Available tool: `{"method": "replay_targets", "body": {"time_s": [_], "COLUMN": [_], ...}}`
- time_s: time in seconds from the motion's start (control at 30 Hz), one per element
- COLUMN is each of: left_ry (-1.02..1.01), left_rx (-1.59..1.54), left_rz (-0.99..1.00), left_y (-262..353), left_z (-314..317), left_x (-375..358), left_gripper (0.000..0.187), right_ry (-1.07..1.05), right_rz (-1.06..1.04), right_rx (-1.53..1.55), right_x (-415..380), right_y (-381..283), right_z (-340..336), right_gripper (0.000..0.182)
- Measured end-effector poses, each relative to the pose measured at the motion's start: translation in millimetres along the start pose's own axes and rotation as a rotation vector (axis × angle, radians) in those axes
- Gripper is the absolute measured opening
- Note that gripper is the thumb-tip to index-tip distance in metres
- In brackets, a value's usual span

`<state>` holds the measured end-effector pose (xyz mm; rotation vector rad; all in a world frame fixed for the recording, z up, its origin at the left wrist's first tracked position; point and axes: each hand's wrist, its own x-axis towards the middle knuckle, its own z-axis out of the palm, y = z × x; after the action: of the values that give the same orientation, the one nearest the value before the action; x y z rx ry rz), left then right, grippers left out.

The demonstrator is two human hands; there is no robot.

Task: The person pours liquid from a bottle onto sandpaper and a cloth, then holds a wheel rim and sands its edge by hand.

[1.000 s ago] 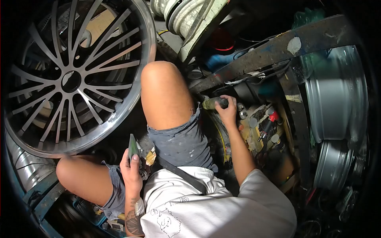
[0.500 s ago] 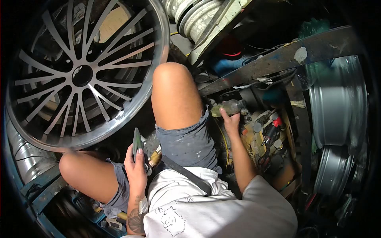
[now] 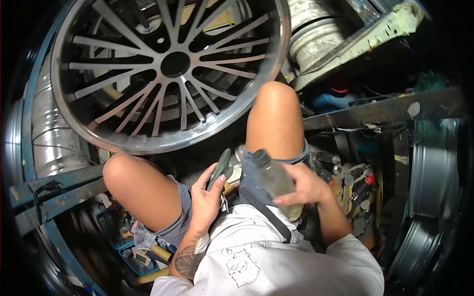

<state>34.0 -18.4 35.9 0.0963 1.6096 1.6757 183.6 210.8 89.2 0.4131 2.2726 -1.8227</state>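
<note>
My left hand [image 3: 206,196] is closed around a thin, dark green flat piece [image 3: 220,168], seen nearly edge-on above my lap. Its exact kind I cannot make out. In my right hand [image 3: 311,185] is a cloudy, see-through plastic bottle [image 3: 276,181], tilted so its dark top points up and left. The bottle is slightly blurred and hangs over my right thigh, apart from the green piece. Beyond my knees lies a large multi-spoke wheel rim [image 3: 175,64] with machined silver spokes, dark gaps and a polished lip; neither hand touches it.
A cluttered tray of bottles and tools [image 3: 363,192] lies to my right, beside a metal beam [image 3: 385,111]. More rims [image 3: 434,167] stand at the far right. At left is a blue metal frame [image 3: 64,190], with a blue basket [image 3: 126,241] of odds and ends below.
My right hand has brought the bottle from above the tray on the right to over my lap, tipping its top leftward. My left hand still holds the green piece. The view has shifted left.
</note>
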Motion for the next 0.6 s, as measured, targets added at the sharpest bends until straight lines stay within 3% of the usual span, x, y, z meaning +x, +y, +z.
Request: {"method": "replay_targets", "body": {"time_s": [0.03, 0.13, 0.4, 0.6], "left_ry": [-0.002, 0.025, 0.028, -0.017], "left_rx": [0.128, 0.308, 0.537, 0.665], "left_rz": [0.049, 0.047, 0.261, 0.200], "left_y": [-2.8, 6.2, 8.1, 17.1], "left_z": [-5.6, -10.4, -11.0, -16.0], "left_x": [-1.3, -16.2, -40.8, -46.9], "left_gripper": [0.042, 0.041, 0.035, 0.036], "right_ry": [0.019, -0.143, -0.323, -0.377], "right_rz": [-0.126, 0.050, 0.098, 0.125], "right_rx": [-0.115, -0.285, -0.270, -0.256], "right_x": [8.7, 13.8, 16.9, 21.4], "right_y": [6.1, -9.5, -12.7, -14.7], "right_z": [12.3, 17.4, 18.2, 17.6], "right_gripper": [0.081, 0.068, 0.067, 0.069]}}
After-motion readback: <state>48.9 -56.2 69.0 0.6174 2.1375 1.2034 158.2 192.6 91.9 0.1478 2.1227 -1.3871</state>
